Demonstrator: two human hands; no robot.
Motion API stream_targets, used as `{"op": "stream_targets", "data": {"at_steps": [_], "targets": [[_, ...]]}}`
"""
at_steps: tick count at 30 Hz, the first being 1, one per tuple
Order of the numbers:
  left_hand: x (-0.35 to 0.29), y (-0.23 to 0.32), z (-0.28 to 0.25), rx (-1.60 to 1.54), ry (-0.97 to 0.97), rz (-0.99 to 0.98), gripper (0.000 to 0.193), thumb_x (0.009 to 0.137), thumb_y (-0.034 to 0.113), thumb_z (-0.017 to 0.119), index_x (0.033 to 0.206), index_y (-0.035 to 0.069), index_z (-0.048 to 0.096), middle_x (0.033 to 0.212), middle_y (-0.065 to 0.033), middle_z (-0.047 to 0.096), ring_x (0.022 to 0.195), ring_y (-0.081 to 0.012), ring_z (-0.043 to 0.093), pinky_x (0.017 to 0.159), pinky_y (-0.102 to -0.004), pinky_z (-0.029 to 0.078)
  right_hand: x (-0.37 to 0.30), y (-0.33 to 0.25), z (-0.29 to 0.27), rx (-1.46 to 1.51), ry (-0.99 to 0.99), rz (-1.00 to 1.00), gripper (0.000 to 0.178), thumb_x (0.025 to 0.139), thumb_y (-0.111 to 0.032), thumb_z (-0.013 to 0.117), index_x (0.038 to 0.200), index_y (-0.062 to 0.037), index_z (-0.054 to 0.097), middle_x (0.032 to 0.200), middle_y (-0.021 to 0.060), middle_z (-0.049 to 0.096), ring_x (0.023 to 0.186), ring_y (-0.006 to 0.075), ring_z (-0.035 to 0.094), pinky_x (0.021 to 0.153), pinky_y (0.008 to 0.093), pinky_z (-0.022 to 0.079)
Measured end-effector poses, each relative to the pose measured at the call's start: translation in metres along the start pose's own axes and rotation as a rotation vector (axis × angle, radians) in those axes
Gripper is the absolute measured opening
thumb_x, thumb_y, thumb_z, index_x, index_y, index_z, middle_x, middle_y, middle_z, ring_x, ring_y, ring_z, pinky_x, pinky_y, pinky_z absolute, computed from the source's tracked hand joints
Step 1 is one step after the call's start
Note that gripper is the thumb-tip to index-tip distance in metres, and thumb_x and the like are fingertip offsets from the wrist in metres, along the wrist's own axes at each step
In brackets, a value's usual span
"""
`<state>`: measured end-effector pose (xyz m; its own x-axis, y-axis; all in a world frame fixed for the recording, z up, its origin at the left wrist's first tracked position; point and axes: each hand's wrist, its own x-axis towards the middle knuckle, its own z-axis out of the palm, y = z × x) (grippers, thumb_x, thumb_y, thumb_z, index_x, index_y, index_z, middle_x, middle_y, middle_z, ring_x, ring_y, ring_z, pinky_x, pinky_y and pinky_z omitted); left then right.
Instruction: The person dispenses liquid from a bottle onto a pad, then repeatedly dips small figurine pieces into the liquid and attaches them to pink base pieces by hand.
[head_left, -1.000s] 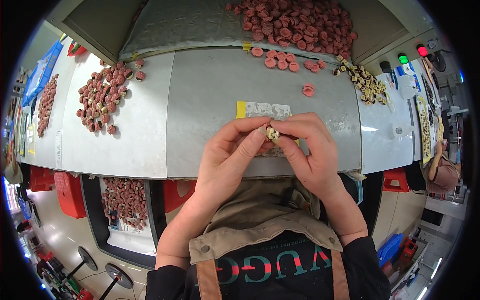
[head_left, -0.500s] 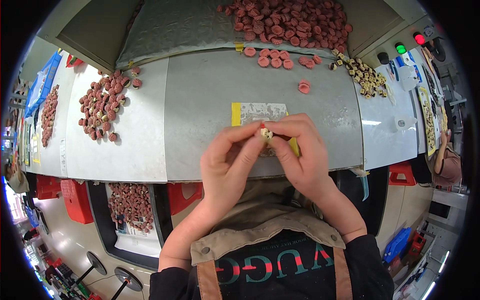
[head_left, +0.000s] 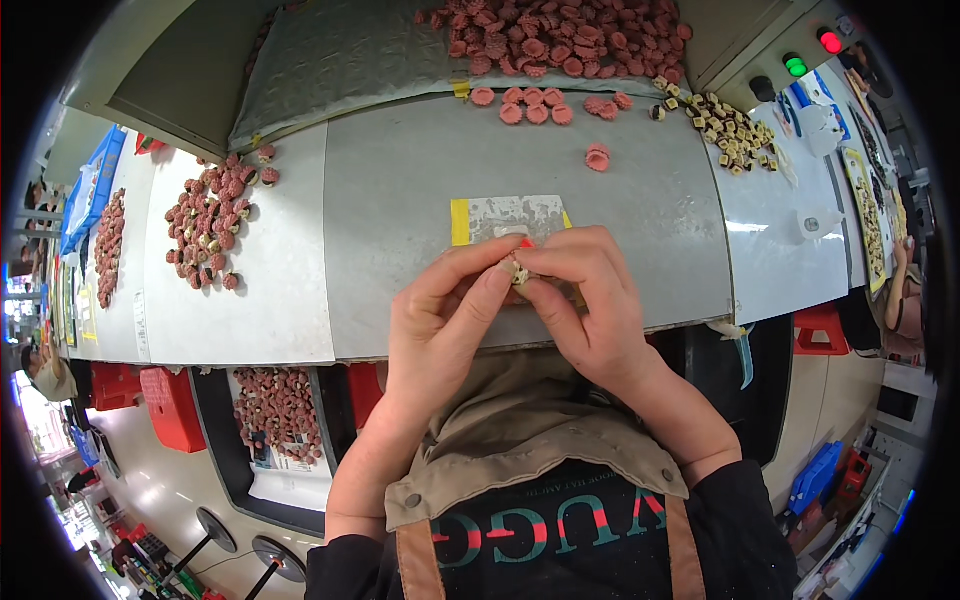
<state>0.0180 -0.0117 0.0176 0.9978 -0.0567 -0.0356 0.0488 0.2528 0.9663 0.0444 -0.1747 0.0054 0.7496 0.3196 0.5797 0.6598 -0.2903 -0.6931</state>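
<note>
Over the table's near edge, my left hand [head_left: 440,315] and my right hand [head_left: 600,305] meet, fingertips pinched together. Between them they grip a small cream piece [head_left: 521,272] with dark spots; a bit of red shows just above it, and the fingers cover the rest. Beneath and beyond my hands lies a whitish worn sheet [head_left: 515,208] edged with yellow tape. Farther off sit a loose pink ridged cup [head_left: 597,157] and a group of similar pink cups [head_left: 534,105]. A large heap of pink ridged cups [head_left: 570,40] fills the back.
Cream-and-dark pieces [head_left: 738,138] are piled at the right. Joined raspberry-like pieces [head_left: 207,225] lie at the left, with more in a black bin [head_left: 238,490] below. Red stools [head_left: 172,410], a clear bottle [head_left: 820,222] and lit buttons [head_left: 795,65] stand around. A co-worker [head_left: 905,310] is at far right.
The fingers have closed further over the small piece, so less of it shows. Both hands stay together, and the whole view has shifted slightly.
</note>
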Motion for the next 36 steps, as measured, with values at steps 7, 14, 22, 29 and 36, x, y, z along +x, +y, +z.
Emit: {"op": "stream_targets", "data": {"at_steps": [7, 14, 22, 29, 36], "targets": [[0.002, 0.011, 0.0, -0.049, -0.088, -0.163, 0.046, 0.09, 0.001, 0.061, 0.132, 0.0, 0.044, 0.099, -0.0075, 0.064, 0.091, -0.0097, 0.061, 0.08, -0.0242, 0.051, 0.0, -0.003, -0.004, 0.04, -0.053, 0.004, 0.046, 0.071, -0.007, 0.081, 0.112, -0.0063, 0.062, 0.101, 0.0059, 0.057, 0.091, 0.0217, 0.057, 0.075, 0.0309, 0.048], [-0.008, -0.014, 0.006, 0.292, -0.096, 0.194, 0.072, 0.078, -0.007, 0.064, 0.141, 0.004, 0.032, 0.099, -0.0073, 0.059, 0.088, -0.0111, 0.06, 0.076, -0.0229, 0.05, -0.01, 0.006, 0.004, 0.002, 0.02, 0.007, 0.043, 0.063, -0.008, 0.086, 0.1, -0.0069, 0.065, 0.087, 0.0032, 0.06, 0.079, 0.0186, 0.058, 0.064, 0.0287, 0.048], [-0.007, -0.023, 0.005, 0.337, -0.112, 0.182, 0.063, 0.077, -0.005, 0.067, 0.133, 0.003, 0.038, 0.094, -0.0055, 0.057, 0.084, -0.0093, 0.057, 0.076, -0.0228, 0.05, -0.009, 0.012, 0.005, -0.02, 0.015, -0.025, 0.034, 0.058, -0.003, 0.081, 0.085, -0.0071, 0.059, 0.079, 0.003, 0.057, 0.067, 0.0223, 0.056, 0.055, 0.033, 0.045], [-0.013, -0.018, 0.001, 0.308, 0.001, 0.106, 0.058, 0.075, -0.002, 0.072, 0.127, 0.003, 0.049, 0.091, -0.0068, 0.062, 0.081, -0.0106, 0.065, 0.072, -0.0242, 0.056, -0.006, 0.004, 0.01, -0.043, -0.027, -0.029, 0.035, 0.061, -0.002, 0.079, 0.09, -0.007, 0.061, 0.082, 0.0045, 0.058, 0.069, 0.0241, 0.056, 0.058, 0.0341, 0.046], [0.011, 0.019, -0.068, 1.04, 0.056, 0.509, 0.033, 0.078, 0.009, 0.073, 0.109, 0.005, 0.062, 0.094, -0.0074, 0.062, 0.085, -0.0219, 0.063, 0.074, -0.0352, 0.053, -0.01, -0.013, 0.006, -0.035, -0.116, 0.108, 0.022, 0.087, 0.006, 0.057, 0.108, 0.0007, 0.057, 0.092, 0.0106, 0.06, 0.079, 0.0168, 0.057, 0.07, 0.0262, 0.046]]}}
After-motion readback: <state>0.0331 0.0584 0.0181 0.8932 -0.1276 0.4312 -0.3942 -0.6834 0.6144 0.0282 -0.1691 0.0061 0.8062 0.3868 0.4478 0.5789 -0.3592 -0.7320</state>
